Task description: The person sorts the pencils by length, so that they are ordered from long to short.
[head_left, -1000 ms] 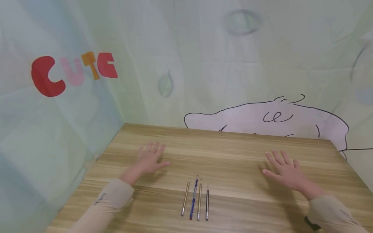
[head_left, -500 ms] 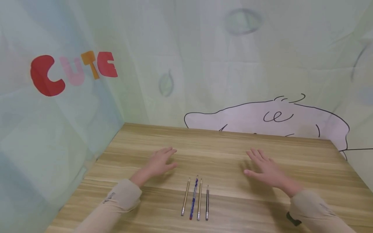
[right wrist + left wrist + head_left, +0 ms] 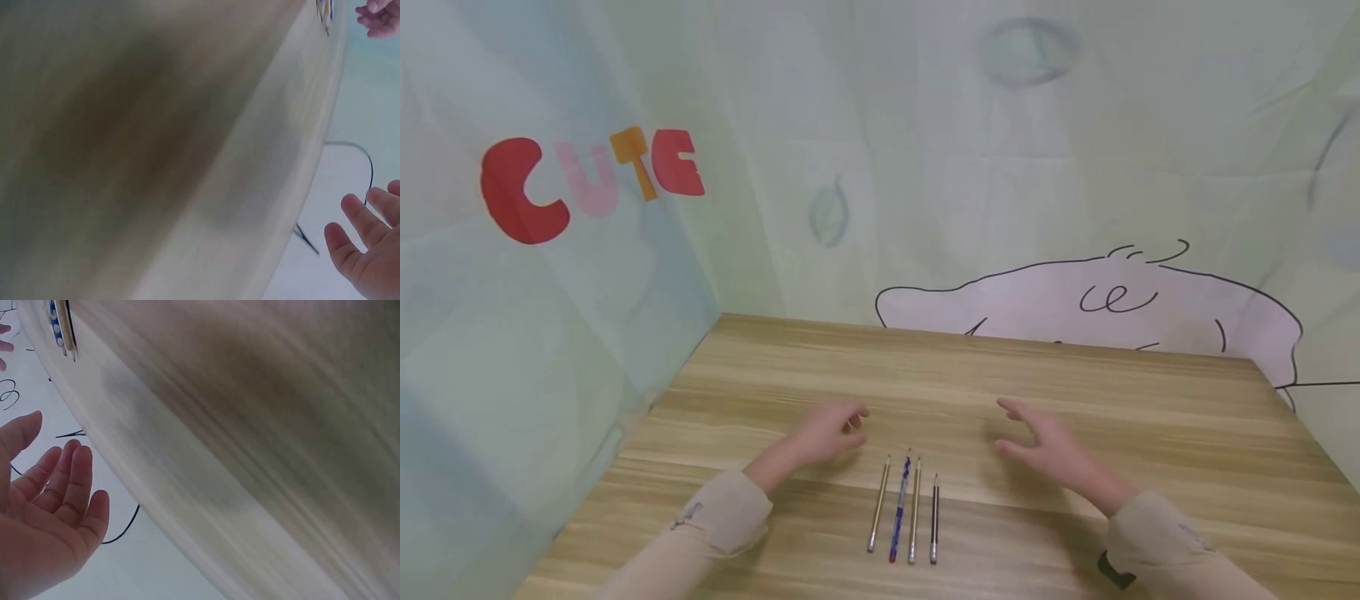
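Side by side on the wood-grain table lie a gold pencil (image 3: 879, 504), a blue patterned pencil (image 3: 900, 508), a second gold pencil (image 3: 914, 512) and a shorter black-striped pencil (image 3: 935, 518), tips pointing away from me. My left hand (image 3: 827, 433) hovers beyond and left of them, fingers loosely bent and holding nothing. In the left wrist view its palm and relaxed fingers (image 3: 80, 481) show. To the right of the pencils my right hand (image 3: 1048, 446) hangs over the table, fingers loosely extended, nothing in it.
The wooden table (image 3: 775, 350) meets a pale curtain backdrop (image 3: 775, 208) at its back and left edges. Red, pink and orange letters (image 3: 523, 192) mark the left side. A cartoon outline (image 3: 1037, 300) is drawn on the back. A dark band (image 3: 1115, 571) shows by the right sleeve.
Both hands have moved inward toward each other and the pencils, and their spread fingers have relaxed and bent. The pencils have stayed in place.
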Demonstrator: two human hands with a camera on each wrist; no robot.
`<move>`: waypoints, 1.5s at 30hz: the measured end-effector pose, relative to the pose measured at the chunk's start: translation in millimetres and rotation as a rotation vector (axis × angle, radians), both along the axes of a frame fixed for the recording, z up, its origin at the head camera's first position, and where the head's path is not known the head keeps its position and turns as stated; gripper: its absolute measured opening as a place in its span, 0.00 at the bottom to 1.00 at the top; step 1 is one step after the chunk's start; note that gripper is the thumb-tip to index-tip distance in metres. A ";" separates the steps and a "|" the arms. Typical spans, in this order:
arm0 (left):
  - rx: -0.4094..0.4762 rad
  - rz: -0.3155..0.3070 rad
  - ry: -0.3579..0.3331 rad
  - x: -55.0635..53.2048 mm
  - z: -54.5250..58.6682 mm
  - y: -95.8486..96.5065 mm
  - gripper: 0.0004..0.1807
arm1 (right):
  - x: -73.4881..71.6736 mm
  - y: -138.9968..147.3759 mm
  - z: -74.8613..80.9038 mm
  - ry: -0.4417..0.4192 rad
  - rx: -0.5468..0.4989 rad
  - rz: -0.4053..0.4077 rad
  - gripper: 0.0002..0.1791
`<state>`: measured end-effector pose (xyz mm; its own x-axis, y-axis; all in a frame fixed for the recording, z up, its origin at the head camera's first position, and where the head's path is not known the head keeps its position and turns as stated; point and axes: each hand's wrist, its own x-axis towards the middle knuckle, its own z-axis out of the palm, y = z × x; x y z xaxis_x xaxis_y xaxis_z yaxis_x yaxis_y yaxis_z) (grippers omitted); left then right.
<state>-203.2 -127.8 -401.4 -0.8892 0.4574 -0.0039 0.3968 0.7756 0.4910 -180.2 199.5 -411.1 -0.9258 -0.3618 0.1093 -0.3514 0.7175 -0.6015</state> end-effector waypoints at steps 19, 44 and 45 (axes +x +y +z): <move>0.123 0.031 -0.172 20.4 -13.3 9.7 0.15 | 15.9 -46.3 -16.0 -0.118 -0.242 0.124 0.27; 0.083 0.027 -0.167 40.1 -18.2 24.4 0.16 | 30.7 -75.6 -20.9 -0.330 -0.396 0.148 0.28; 0.081 0.029 -0.160 40.8 -18.3 25.4 0.16 | 31.1 -76.5 -20.8 -0.333 -0.402 0.151 0.28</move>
<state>-162.3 -102.4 -419.7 -0.8931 0.4359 -0.1109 0.2863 0.7412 0.6072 -149.0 123.0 -431.9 -0.8749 -0.4837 -0.0241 -0.1763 0.3643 -0.9144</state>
